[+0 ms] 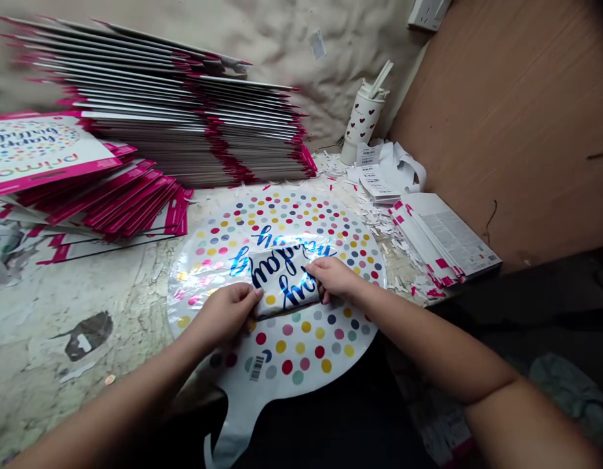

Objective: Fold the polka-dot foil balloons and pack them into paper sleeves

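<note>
A flat, round foil balloon [301, 339] with coloured dots and blue lettering is spread across the table's front edge. Its pale tail [240, 423] hangs over toward me. On top of it lies a small folded foil balloon [281, 280], a rectangle with blue script and a few dots. My left hand [233, 306] pinches the left edge of this folded piece between thumb and fingers. At its right edge, my right hand [335, 277] grips it, thumb on top and fingers underneath. A barcode label [256, 368] shows on the flat balloon's lower part.
Tall stacks of pink-edged card packets [193, 124] stand along the wall. More packets [125, 202] fan out at the left. On the right are a heart-patterned tumbler [364, 120], a label roll [403, 169], paper scraps and a packet pile [442, 241] by a brown board [516, 117].
</note>
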{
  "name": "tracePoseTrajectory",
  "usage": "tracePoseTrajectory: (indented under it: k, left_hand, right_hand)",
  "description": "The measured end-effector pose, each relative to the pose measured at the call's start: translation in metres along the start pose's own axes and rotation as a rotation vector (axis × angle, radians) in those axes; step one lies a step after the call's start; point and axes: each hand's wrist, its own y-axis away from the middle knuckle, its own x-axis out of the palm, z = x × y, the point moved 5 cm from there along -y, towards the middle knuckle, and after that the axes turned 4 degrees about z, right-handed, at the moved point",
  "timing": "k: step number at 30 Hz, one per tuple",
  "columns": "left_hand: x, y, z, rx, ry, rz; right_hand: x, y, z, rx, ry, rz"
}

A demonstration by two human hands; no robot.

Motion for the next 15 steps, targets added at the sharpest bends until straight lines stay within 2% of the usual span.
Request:
tracePoseTrajectory:
  k: [3, 4, 6, 8, 9, 12, 15]
  left_hand:
    - [0.001, -0.012, -0.013, -0.007, -0.019, 0.046]
    - [0.002, -0.015, -0.014, -0.015, -0.013, 0.054]
    - [0.002, -0.020, -0.014, -0.036, 0.006, 0.068]
    - [-0.001, -0.020, -0.013, -0.056, 0.034, 0.079]
    - [-0.004, -0.018, -0.013, -0.062, 0.051, 0.079]
    - [-0.019, -0.005, -0.012, -0.062, 0.166, 0.040]
    - [-0.023, 0.015, -0.006, -0.157, 0.456, 0.085]
  right_hand:
    - [-0.004, -0.004, 0.008, 0.004, 0.066, -0.141]
    - [-0.005, -0.003, 0.012, -0.035, 0.117, -0.211]
    - [0.002, 0.001, 0.023, -0.215, 0.294, -0.304]
    - [0.018, 0.003, 0.031, -0.424, 0.503, -0.283]
    - [0.027, 0.001, 0.032, -0.485, 0.576, -0.239]
    - [0.039, -0.009, 0.025, -0.461, 0.627, -0.138]
    - [0.038, -0.015, 0.021, -0.426, 0.617, -0.101]
